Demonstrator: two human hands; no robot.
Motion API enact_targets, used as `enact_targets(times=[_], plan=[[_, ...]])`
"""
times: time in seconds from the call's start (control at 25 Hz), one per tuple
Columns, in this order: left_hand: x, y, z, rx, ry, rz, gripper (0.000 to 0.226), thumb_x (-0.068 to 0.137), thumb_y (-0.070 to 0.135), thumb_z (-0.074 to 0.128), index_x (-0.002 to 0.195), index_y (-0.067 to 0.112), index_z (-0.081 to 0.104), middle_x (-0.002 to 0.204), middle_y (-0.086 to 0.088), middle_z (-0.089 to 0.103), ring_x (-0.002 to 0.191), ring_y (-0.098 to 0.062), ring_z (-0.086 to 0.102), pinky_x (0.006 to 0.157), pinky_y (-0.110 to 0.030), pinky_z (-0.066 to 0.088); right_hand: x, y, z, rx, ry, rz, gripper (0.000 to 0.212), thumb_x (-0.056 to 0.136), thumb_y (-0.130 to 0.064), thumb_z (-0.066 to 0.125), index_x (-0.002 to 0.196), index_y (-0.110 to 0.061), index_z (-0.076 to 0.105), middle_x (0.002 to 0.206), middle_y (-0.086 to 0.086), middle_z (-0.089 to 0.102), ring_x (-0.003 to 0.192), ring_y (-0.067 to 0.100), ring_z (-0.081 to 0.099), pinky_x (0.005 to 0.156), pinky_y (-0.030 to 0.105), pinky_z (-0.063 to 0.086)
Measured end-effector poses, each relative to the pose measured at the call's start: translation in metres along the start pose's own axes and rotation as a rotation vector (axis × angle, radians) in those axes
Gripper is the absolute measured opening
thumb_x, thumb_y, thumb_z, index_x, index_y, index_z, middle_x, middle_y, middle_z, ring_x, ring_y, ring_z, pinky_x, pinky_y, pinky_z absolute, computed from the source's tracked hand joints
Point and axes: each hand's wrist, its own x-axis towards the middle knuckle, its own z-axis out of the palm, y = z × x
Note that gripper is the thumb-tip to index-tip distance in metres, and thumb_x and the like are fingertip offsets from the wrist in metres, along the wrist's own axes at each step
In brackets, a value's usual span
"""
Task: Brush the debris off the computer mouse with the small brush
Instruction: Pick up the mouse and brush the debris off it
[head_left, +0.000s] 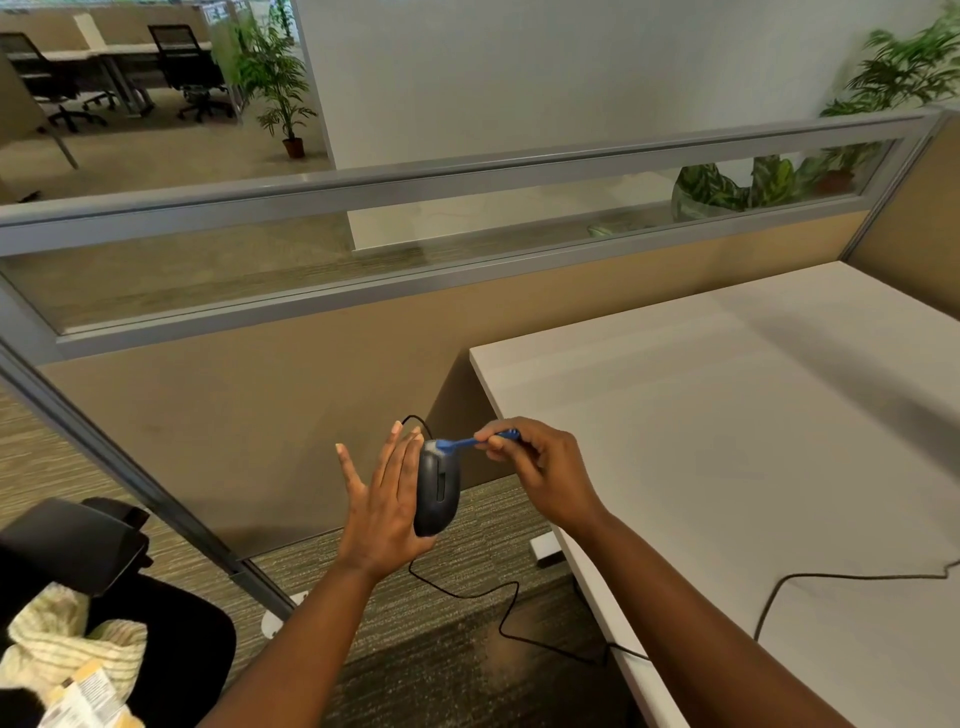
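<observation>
My left hand (382, 512) holds a dark grey wired computer mouse (437, 491) upright in the air, left of the desk and above the carpet. Its fingers lie straight along the mouse's underside, and the thumb is hidden. Pale debris shows on the mouse's top end. My right hand (540, 470) pinches the handle of a small blue brush (470, 442) between thumb and fingers. The brush head touches the top end of the mouse. The mouse's black cable (498, 603) hangs down and runs right onto the desk.
The white desk (753, 441) fills the right side, its left edge close to my right wrist. A tan cubicle partition (260, 415) with a glass strip stands behind. A black chair (78, 551) holding a striped cloth (62, 644) sits at lower left.
</observation>
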Motion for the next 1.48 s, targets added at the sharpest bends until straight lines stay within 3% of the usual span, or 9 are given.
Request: enact_targets(times=[0.28, 0.36, 0.48, 0.68, 0.84, 0.96, 1.16, 1.36, 1.48], plan=[[0.002, 0.001, -0.002, -0.009, 0.009, -0.005, 0.129, 0.035, 0.054, 0.086, 0.133, -0.005, 0.027, 0.137, -0.026, 0.043, 0.133, -0.03, 0.023, 0.091, -0.078, 0.007, 0.001, -0.002, 0.001, 0.035, -0.017, 0.037, 0.019, 0.088, -0.005, 0.053, 0.099, -0.013, 0.065, 0.097, -0.002, 0.065, 0.09, 0.005, 0.065, 0.081, 0.017, 0.053], [0.003, 0.001, -0.002, -0.01, 0.025, 0.003, 0.126, 0.038, 0.054, 0.086, 0.133, -0.005, 0.027, 0.137, -0.026, 0.042, 0.136, -0.028, 0.017, 0.091, -0.078, 0.006, 0.001, -0.001, 0.0, 0.022, 0.026, 0.028, 0.019, 0.088, -0.006, 0.053, 0.101, -0.013, 0.065, 0.098, -0.002, 0.066, 0.092, 0.008, 0.065, 0.082, 0.019, 0.054], [0.003, 0.001, -0.003, -0.027, 0.053, -0.011, 0.126, 0.039, 0.055, 0.085, 0.133, -0.006, 0.026, 0.138, -0.028, 0.04, 0.141, -0.021, -0.001, 0.093, -0.077, 0.003, -0.002, 0.001, 0.0, -0.041, -0.052, 0.029, 0.017, 0.089, -0.007, 0.053, 0.1, -0.011, 0.065, 0.098, 0.004, 0.067, 0.092, 0.016, 0.065, 0.084, 0.028, 0.055], [0.003, 0.005, 0.0, -0.111, 0.083, -0.127, 0.126, 0.039, 0.052, 0.086, 0.133, -0.008, 0.028, 0.139, -0.029, 0.037, 0.135, -0.031, 0.019, 0.096, -0.075, 0.001, -0.003, -0.001, -0.001, -0.03, -0.013, -0.043, 0.019, 0.088, -0.004, 0.054, 0.101, -0.008, 0.066, 0.098, 0.005, 0.068, 0.091, 0.015, 0.066, 0.082, 0.027, 0.056], [0.005, 0.002, 0.0, -0.17, 0.15, -0.213, 0.121, 0.046, 0.053, 0.084, 0.134, -0.006, 0.025, 0.14, -0.03, 0.036, 0.134, -0.035, 0.024, 0.097, -0.074, 0.0, -0.005, -0.004, 0.0, -0.07, -0.152, -0.053, 0.018, 0.087, -0.004, 0.055, 0.1, -0.01, 0.067, 0.098, 0.008, 0.069, 0.091, 0.013, 0.064, 0.083, 0.031, 0.054], [0.005, -0.001, -0.002, -0.111, 0.192, -0.16, 0.109, 0.058, 0.058, 0.071, 0.134, -0.005, 0.023, 0.138, -0.031, 0.038, 0.136, -0.03, 0.016, 0.095, -0.076, 0.003, -0.004, -0.005, -0.004, -0.023, -0.168, -0.016, 0.018, 0.087, -0.004, 0.054, 0.099, -0.009, 0.067, 0.097, 0.009, 0.069, 0.091, 0.015, 0.065, 0.083, 0.029, 0.055], [0.007, 0.001, -0.005, -0.15, 0.219, -0.163, 0.124, 0.041, 0.044, 0.089, 0.135, -0.004, 0.022, 0.138, -0.03, 0.037, 0.142, -0.015, -0.008, 0.095, -0.074, 0.001, -0.003, -0.007, -0.001, -0.015, -0.164, -0.019, 0.018, 0.087, -0.004, 0.054, 0.1, -0.009, 0.066, 0.098, 0.009, 0.069, 0.092, 0.015, 0.065, 0.084, 0.031, 0.055], [0.006, 0.0, -0.003, -0.165, 0.24, -0.184, 0.123, 0.042, 0.043, 0.088, 0.135, -0.003, 0.021, 0.137, -0.03, 0.039, 0.142, -0.018, -0.002, 0.096, -0.075, 0.0, -0.005, -0.008, -0.002, -0.004, -0.119, -0.034, 0.017, 0.088, -0.005, 0.053, 0.098, -0.008, 0.067, 0.096, 0.012, 0.069, 0.09, 0.018, 0.065, 0.082, 0.036, 0.056], [0.006, 0.001, -0.001, -0.168, 0.209, -0.196, 0.126, 0.039, 0.043, 0.089, 0.134, -0.004, 0.022, 0.136, -0.031, 0.04, 0.135, -0.031, 0.017, 0.094, -0.076, 0.001, -0.004, -0.011, 0.001, -0.028, -0.087, -0.073, 0.017, 0.088, -0.007, 0.053, 0.099, -0.009, 0.066, 0.097, 0.009, 0.069, 0.091, 0.017, 0.065, 0.083, 0.037, 0.056]])
